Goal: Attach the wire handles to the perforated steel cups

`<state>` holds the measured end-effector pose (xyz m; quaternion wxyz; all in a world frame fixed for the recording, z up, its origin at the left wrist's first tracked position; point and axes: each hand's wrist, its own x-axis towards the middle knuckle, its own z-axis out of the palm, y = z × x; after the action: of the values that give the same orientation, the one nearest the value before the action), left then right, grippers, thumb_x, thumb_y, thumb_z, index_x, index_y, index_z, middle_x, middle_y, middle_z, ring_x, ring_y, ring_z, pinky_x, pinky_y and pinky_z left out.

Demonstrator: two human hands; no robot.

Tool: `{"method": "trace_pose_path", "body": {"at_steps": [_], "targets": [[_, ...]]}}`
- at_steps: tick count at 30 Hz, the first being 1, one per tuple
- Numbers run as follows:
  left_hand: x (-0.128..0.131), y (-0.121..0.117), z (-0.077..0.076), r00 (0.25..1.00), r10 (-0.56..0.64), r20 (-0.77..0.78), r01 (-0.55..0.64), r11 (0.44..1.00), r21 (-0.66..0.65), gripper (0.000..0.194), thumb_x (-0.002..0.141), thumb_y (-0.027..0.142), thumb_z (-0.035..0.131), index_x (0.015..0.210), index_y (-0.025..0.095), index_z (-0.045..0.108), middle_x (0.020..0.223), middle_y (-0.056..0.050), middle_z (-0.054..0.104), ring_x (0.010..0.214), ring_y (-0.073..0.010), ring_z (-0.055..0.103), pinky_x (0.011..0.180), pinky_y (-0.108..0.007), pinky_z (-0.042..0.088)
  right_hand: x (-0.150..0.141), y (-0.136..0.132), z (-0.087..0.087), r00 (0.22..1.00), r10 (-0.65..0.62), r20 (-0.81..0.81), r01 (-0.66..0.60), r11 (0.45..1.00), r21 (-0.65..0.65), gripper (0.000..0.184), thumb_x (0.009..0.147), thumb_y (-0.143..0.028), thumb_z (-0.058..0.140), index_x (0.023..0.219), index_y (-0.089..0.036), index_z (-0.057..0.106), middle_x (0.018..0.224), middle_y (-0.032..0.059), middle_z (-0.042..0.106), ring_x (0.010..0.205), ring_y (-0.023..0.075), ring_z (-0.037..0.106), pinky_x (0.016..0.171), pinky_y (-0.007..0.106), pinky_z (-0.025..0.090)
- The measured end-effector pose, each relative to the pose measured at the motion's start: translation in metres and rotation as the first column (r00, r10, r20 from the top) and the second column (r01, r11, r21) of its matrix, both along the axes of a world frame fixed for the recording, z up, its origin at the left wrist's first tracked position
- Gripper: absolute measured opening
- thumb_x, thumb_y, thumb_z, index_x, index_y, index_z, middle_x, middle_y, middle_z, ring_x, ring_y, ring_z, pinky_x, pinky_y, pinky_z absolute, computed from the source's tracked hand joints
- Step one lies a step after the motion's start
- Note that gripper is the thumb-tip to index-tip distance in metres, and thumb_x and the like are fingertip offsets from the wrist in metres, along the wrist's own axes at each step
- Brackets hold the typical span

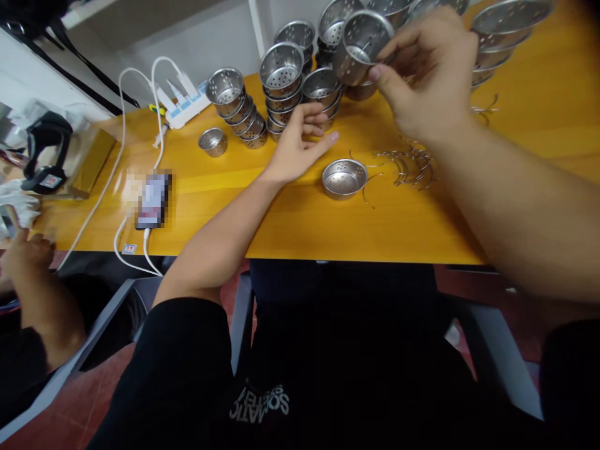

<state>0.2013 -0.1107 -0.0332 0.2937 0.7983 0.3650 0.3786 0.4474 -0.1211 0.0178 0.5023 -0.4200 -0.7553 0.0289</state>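
Near the far edge of the yellow tabletop (pixel 290 231), a perforated cup (pixel 350 60) is pinched by the right hand (pixel 431 81), while the left hand (pixel 296 145) (thumb and fingers apart) is held near stacked cups (pixel 282 92).

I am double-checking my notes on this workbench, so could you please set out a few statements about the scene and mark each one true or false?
1. The right hand holds a perforated metal cup. True.
2. The left hand holds the phone. False: the phone lies on the table, away from that hand.
3. Thin curved wires lie loose on the table. True.
4. The power strip has nothing plugged into it. False: white plugs stand in it.
5. The small cup at the far left of the metalware sits on top of a stack. False: it stands by itself on the table.
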Motion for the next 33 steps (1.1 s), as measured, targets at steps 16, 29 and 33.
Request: {"method": "trace_pose_path", "body": {"at_steps": [16,29,33], "targets": [[0.0,-0.006,0.004,0.996,-0.083,-0.012,0.083,0.997,0.004,0.026,0.089,0.028,0.075,0.108,0.017,0.063,0.116,-0.007,0.068,0.104,-0.0147,0.069,0.103,-0.034,0.058,-0.032,0.033,0.009,0.983,-0.024,0.181,0.037,0.997,-0.071,0.039,0.098,-0.053,0.067,0.113,-0.019,0.073,0.112,0.0086,0.06,0.107,0.0202,0.06,0.099,0.035,0.048],[0.0,-0.007,0.004,0.996,-0.091,-0.024,0.09,0.996,-0.023,0.026,0.09,0.027,0.074,0.111,0.016,0.062,0.12,-0.008,0.07,0.108,-0.0151,0.07,0.105,-0.034,0.058,-0.032,0.024,0.004,0.975,0.015,0.224,0.012,0.993,-0.121,0.034,0.097,-0.044,0.065,0.125,-0.026,0.062,0.12,0.0085,0.057,0.102,0.0214,0.059,0.096,0.04,0.053],[0.0,-0.006,0.003,0.995,-0.096,-0.009,0.096,0.995,-0.007,0.028,0.091,0.031,0.074,0.111,0.016,0.062,0.119,-0.009,0.07,0.108,-0.0154,0.071,0.104,-0.034,0.058,-0.025,0.014,0.015,0.979,0.022,0.202,0.01,0.987,-0.16,0.043,0.095,-0.045,0.067,0.133,-0.027,0.06,0.129,0.0087,0.057,0.091,0.0183,0.06,0.088,0.038,0.054]]}}
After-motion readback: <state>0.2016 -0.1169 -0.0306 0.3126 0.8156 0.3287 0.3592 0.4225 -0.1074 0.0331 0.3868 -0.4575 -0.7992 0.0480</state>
